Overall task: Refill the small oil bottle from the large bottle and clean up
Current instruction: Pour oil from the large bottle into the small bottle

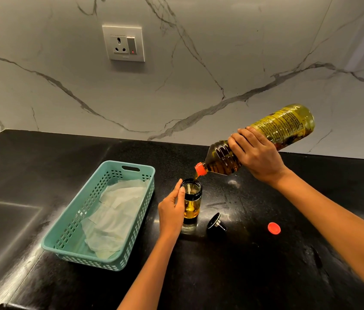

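At the far left, a dull grey sink [4, 224] was set into the black counter [243, 276]. Next to it sat a blue-green basket [82, 260] with little holes in its sides. A crumpled white cloth [114, 218] lay inside the basket. Up on the white stone wall behind, there was a plug socket [123, 43] with a tiny red light.

Just right of the basket, the left hand [172, 211] held the small oil bottle [192, 205]. Its fingers and thumb were wrapped round the bottle's side, with the thumb up near the black rim. The small bottle stood straight up on the counter with its top off. Gold oil filled only its lower part.

A black lid [216, 222] lay tipped on the counter, close to the small bottle on its right side.

Above, the right hand [257, 155] gripped the large bottle [288, 126] round its middle. The large bottle was tipped over, with its bottom high in the air and its orange mouth pointing down. The mouth was right over the small bottle's opening, and a thin stream of oil ran from one into the other.

A round red cap [274, 228] lay flat on the counter, further right than the black lid and under the right arm. The two hands were apart, each on its own bottle.
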A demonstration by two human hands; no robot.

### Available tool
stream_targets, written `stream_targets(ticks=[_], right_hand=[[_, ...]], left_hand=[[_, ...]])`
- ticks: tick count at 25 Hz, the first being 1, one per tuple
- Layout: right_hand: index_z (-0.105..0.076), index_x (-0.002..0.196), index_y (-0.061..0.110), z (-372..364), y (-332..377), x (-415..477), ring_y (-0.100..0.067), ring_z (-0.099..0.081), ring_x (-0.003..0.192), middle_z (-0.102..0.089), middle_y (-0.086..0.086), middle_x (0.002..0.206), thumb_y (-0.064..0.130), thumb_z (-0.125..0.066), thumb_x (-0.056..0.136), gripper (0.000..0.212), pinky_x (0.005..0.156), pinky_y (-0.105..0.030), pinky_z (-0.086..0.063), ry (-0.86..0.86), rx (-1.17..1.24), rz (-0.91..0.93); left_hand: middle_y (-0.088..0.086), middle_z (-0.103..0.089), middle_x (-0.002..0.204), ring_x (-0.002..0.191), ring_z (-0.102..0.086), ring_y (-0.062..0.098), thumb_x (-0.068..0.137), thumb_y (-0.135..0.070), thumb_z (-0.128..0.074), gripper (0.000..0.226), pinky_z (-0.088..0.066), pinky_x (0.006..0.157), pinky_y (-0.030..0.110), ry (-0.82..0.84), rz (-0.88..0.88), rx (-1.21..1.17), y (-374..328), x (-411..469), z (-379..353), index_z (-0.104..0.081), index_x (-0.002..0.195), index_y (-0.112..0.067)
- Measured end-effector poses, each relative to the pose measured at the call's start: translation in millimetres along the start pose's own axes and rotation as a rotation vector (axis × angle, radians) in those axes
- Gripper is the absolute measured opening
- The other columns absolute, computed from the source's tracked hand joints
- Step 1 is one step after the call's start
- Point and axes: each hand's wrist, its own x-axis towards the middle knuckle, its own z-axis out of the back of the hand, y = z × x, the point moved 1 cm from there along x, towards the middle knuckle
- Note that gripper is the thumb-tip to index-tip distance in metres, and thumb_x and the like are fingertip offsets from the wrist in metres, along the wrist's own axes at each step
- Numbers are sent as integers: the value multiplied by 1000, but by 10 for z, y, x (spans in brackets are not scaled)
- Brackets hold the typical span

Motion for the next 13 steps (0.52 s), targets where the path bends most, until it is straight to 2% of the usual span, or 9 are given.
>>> stream_targets(ticks=[10,13], right_hand=[[-61,109,-1,-20,-17,15,-36,-63,99,-66,-20,104,6,-59,79,32,94,-45,-47,-15,-11,36],[-62,109,-1,-9,-28,26,-35,-63,99,-66,-20,104,6,-58,79,31,94,-45,-47,-21,-17,45]], left_hand=[[0,-59,128,111,-51,-2,94,-28,-49,34,-44,93,21,-1,-5,12,-15,-7,6,-53,128,-25],[-1,-59,127,111,-51,-3,94,-28,-49,34,-44,92,20,2,-4,12,-19,-7,4,-53,128,-24]])
